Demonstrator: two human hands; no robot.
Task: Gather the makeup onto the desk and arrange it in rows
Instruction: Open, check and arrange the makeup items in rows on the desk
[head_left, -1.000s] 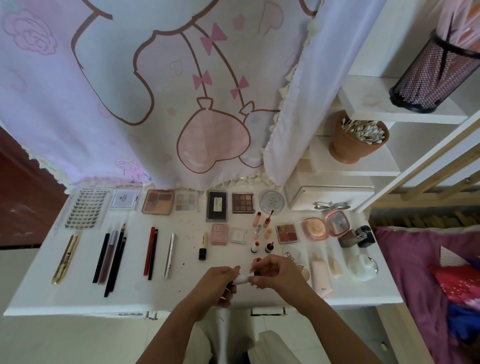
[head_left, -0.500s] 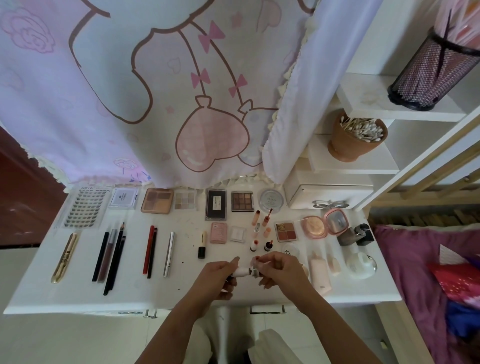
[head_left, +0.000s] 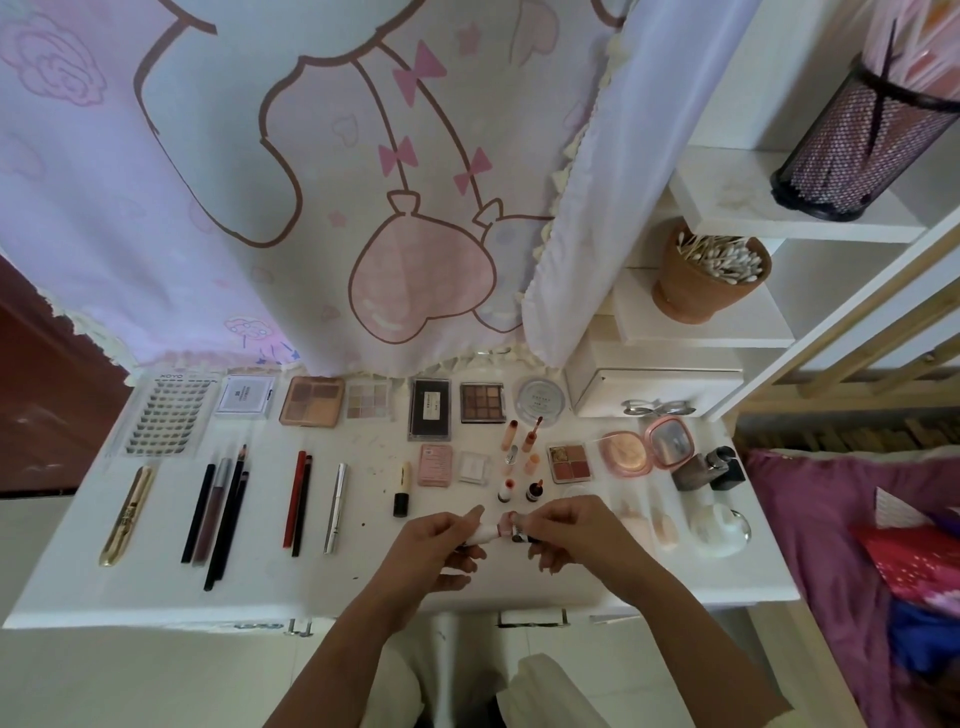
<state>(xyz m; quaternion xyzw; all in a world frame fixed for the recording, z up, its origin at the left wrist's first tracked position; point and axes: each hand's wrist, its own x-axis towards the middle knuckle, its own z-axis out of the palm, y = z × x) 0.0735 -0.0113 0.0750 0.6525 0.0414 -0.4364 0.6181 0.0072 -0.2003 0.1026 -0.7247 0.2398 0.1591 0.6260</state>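
Over the front of the white desk (head_left: 156, 592), both my hands hold one small lipstick tube (head_left: 493, 531). My left hand (head_left: 436, 545) grips its white body. My right hand (head_left: 566, 530) pinches the dark end. Makeup lies in rows: palettes (head_left: 311, 401) along the back, pencils (head_left: 223, 514) and a gold tube (head_left: 126, 514) at the left, small lip bottles (head_left: 519, 462) in the middle. An open pink compact (head_left: 647, 447) sits to the right.
A printed curtain (head_left: 260, 182) hangs behind the desk. A white box (head_left: 654, 387) stands at the back right, below shelves with a cotton-swab pot (head_left: 706, 275) and a mesh holder (head_left: 857, 140). A purple bed (head_left: 831, 545) lies to the right.
Both hands have lifted slightly away from the desk's front edge with the tube between them. The items on the desk have not moved.
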